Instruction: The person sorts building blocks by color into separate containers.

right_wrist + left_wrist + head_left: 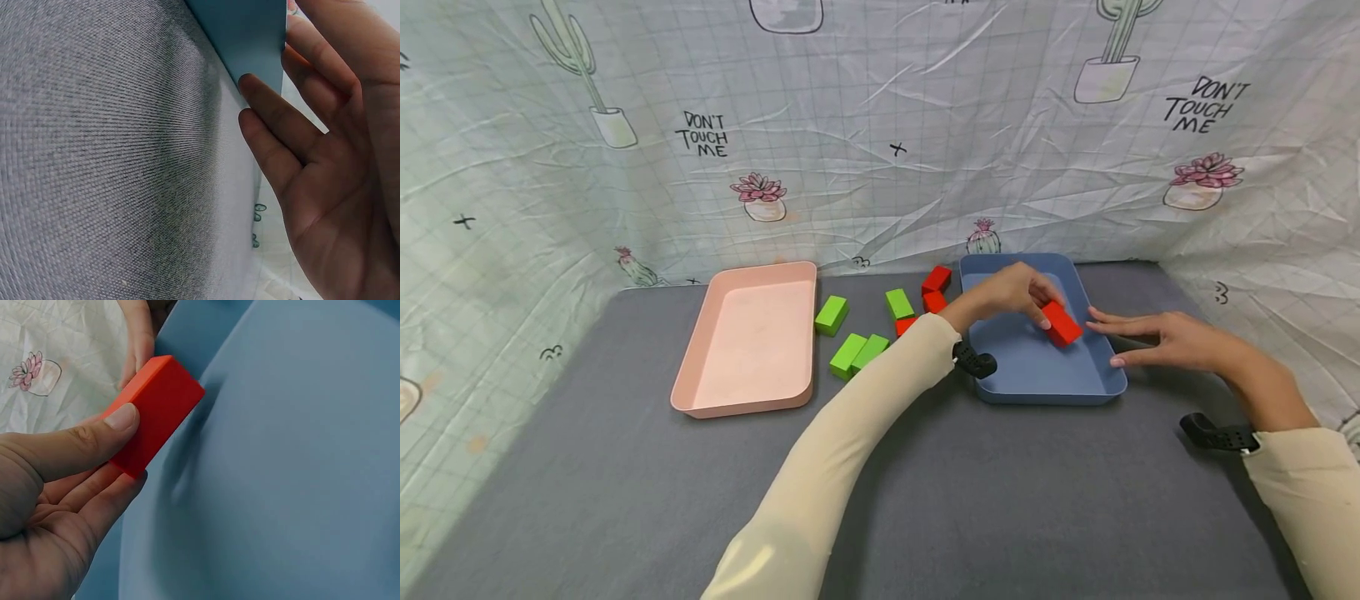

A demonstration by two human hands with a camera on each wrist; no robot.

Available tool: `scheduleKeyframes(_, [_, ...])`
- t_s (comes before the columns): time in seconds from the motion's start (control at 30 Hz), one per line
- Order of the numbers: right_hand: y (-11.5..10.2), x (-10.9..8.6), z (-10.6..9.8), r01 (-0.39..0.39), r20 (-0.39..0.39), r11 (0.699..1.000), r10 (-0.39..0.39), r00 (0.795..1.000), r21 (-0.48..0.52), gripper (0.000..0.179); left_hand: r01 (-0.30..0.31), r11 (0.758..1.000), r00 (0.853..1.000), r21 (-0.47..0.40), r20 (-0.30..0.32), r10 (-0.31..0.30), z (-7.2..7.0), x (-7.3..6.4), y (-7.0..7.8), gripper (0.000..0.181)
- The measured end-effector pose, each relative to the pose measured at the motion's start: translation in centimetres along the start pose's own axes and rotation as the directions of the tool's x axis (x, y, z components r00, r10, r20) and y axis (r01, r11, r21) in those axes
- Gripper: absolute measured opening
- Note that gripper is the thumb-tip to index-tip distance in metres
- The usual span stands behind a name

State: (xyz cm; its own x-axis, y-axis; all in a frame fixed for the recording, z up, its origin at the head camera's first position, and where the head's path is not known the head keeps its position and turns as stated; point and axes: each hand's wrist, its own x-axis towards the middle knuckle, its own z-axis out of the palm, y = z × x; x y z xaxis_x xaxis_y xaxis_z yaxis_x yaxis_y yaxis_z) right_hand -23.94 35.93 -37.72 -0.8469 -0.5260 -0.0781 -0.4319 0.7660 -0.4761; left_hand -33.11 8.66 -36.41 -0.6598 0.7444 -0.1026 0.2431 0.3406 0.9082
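Over the blue tray (1030, 375), my left hand (1011, 292) pinches a red block (1063, 323) between thumb and fingers. In the left wrist view the red block (159, 412) is tilted, with the thumb across one face and the tray floor below it. My right hand (1172, 340) is at the tray's right wall, its fingers extended and holding nothing. In the right wrist view the right hand's fingers (281, 125) lie beside the tray's outer wall (250, 37); whether they all touch it I cannot tell.
Left of the blue tray lie red blocks (936, 281) and several green blocks (847, 356), partly covered by the left sleeve (857, 425). A pink tray (745, 411) stands farther left on the grey cloth (625, 500). Behind hangs a patterned sheet (865, 108).
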Motion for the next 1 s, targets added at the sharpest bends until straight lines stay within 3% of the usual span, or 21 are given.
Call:
scheduleKeyframes(0.43, [0.1,0.1,-0.1,-0.002,0.005,1.0,0.002,1.0,-0.001,0.064,-0.002,1.0,0.995,0.006,0.101,0.002,1.1,0.7,-0.4,0.037])
scheduleKeyframes(1.0, [0.0,0.0,0.0,-0.009,-0.005,0.999,0.009,1.0,-0.033,0.064,0.006,1.0,0.991,-0.02,0.133,-0.004,1.4,0.5,-0.5,0.036])
